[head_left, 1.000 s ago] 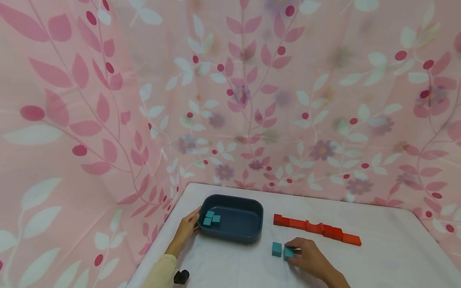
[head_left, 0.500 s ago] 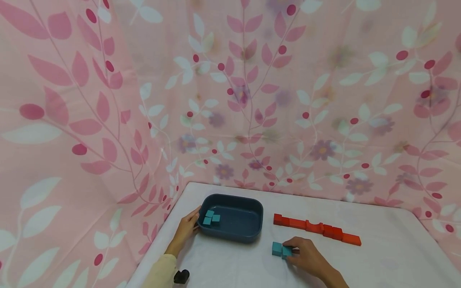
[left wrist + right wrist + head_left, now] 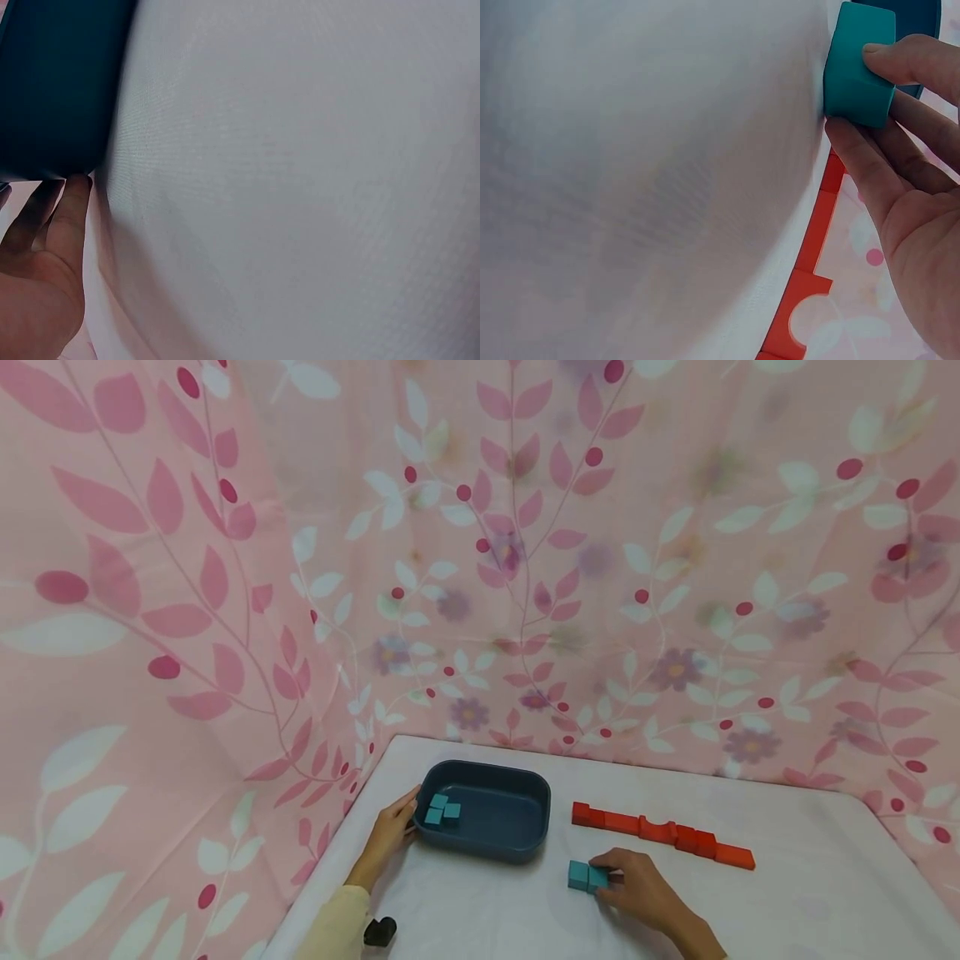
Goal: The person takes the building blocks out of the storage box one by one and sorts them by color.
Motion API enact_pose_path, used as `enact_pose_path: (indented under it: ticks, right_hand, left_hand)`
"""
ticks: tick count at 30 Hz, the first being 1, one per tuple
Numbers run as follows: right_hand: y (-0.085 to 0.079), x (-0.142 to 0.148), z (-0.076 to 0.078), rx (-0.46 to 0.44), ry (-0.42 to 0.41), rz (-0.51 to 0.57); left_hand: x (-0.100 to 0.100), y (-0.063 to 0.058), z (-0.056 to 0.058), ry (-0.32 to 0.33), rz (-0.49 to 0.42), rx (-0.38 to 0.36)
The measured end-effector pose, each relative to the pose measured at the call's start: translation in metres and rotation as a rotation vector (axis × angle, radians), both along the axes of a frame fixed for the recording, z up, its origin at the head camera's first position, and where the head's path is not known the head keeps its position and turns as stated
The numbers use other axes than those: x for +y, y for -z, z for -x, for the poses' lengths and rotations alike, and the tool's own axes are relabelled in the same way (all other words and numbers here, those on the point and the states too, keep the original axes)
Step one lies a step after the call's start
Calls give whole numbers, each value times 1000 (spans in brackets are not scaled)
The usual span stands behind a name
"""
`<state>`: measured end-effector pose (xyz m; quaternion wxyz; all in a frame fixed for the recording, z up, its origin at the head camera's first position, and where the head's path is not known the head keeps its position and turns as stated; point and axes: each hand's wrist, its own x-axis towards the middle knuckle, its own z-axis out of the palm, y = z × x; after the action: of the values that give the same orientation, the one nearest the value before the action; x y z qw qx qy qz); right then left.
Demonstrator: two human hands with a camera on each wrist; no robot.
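My right hand pinches a teal block between thumb and fingers, low over the white table. That block stands right beside another teal block on its left. In the right wrist view the thumb lies on the teal block and fingertips sit along its other side. My left hand rests against the left end of a dark blue tray, its fingers extended along the outer wall. The left wrist view also shows the fingers at the tray's wall. Inside the tray's left end lie three teal blocks.
A row of several red blocks, one with a curved notch, runs right of the tray, behind the right hand. A small black object lies near my left sleeve. A pink floral curtain stands behind the white table.
My right hand has slid the teal block left, closing the gap to the other teal block. The left hand has stayed at the tray.
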<state>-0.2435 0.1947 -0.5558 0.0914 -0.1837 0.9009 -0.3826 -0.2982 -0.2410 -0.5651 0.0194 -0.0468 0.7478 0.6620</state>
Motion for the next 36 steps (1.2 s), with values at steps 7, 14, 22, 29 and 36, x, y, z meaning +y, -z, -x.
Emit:
enact_pose_path:
  ticks: [7, 14, 22, 29, 36]
  right_hand:
    - [0, -1, 1, -9, 6, -4]
    - [-6, -3, 2, 27, -8, -24]
    - [-33, -19, 9, 87, -25, -37]
    - [-62, -55, 24, 240, -93, -30]
    - [-71, -100, 39, 331, -199, 55]
  left_hand:
    - [-1, 1, 1, 7, -3, -2]
    - [-1, 1, 1, 7, -16, -7]
    - [1, -3, 0, -7, -11, -13]
    - [2, -6, -3, -16, -11, -22]
    - [2, -1, 0, -6, -11, -10]
